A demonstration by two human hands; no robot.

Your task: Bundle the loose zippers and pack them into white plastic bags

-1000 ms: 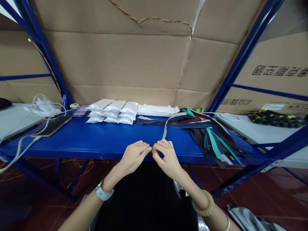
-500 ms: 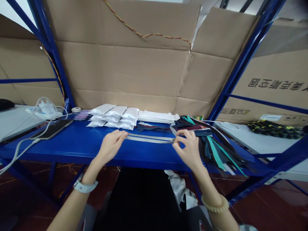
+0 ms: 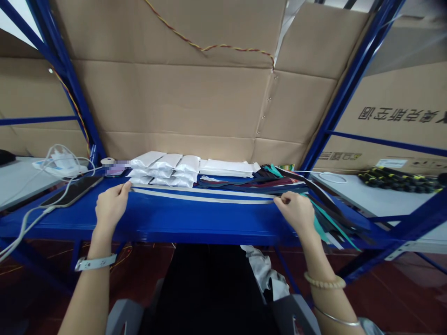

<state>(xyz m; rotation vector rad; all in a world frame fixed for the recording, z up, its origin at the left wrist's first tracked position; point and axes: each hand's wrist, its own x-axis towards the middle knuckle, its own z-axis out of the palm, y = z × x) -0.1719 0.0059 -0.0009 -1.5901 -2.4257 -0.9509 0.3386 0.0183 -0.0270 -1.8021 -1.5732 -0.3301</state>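
Note:
Between my hands, a long pale fabric strip (image 3: 202, 199) is stretched over the front of the blue table. It shows as two narrow, nearly parallel strands. My left hand (image 3: 112, 204) pinches its left end between thumb and fingers, close to the phone. At the other end, the fingers of my right hand (image 3: 296, 209) are closed on the strip beside a pile of flat coloured strips (image 3: 319, 214). That pile mixes black, navy, teal and maroon, and some strips hang over the table's front edge.
Stacked white packets (image 3: 164, 170) and a flat white stack (image 3: 226, 167) stand along the back of the blue table (image 3: 209, 223). At left lie a phone (image 3: 71, 191) and white cables (image 3: 26, 218). A cardboard panel (image 3: 174, 102) closes the back, between blue posts.
My hands have moved apart, left hand leftward and right hand rightward. The pale strip now spans a much longer stretch between them.

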